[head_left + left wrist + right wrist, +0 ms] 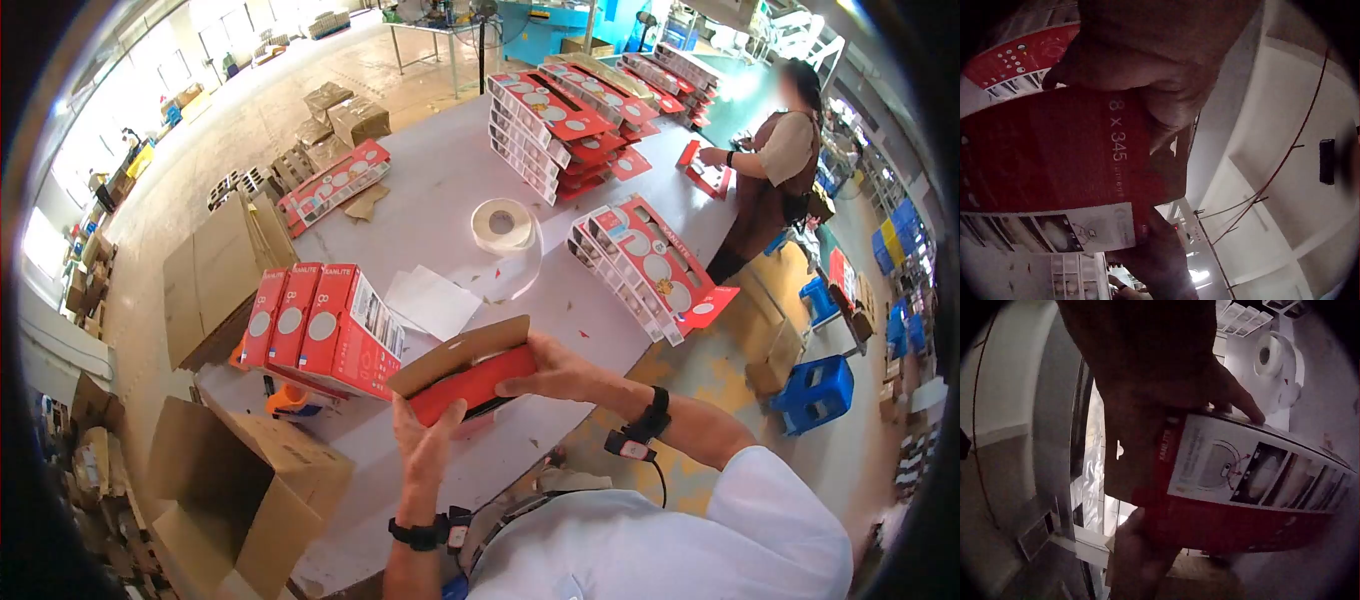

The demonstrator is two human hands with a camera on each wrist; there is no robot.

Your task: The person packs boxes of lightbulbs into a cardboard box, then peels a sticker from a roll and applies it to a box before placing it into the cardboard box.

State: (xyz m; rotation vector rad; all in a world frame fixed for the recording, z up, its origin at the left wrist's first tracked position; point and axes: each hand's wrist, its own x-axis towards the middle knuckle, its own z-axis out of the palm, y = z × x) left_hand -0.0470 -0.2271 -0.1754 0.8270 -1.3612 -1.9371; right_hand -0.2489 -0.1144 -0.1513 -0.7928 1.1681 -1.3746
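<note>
Both hands hold a red printed cardboard box (474, 388), its brown inner flap (460, 352) standing up along the far side. My left hand (424, 440) grips the near left end, thumb at the edge. At the right end my right hand (562, 374) holds it, thumb lying over the red panel. In the left wrist view, the box side (1035, 150) shows printed text below the left hand (1147, 69). The right wrist view shows the photo-printed face of the box (1229, 465) under the right hand (1154, 381). The box's inside is mostly hidden.
Three upright red boxes (318, 322) stand left of the hands, near white sheets (432, 302). A tape roll (502, 226) lies beyond. Stacks of flat red cartons (650, 262) sit to the right. An open brown carton (240, 490) is front left. Another person (785, 150) works far right.
</note>
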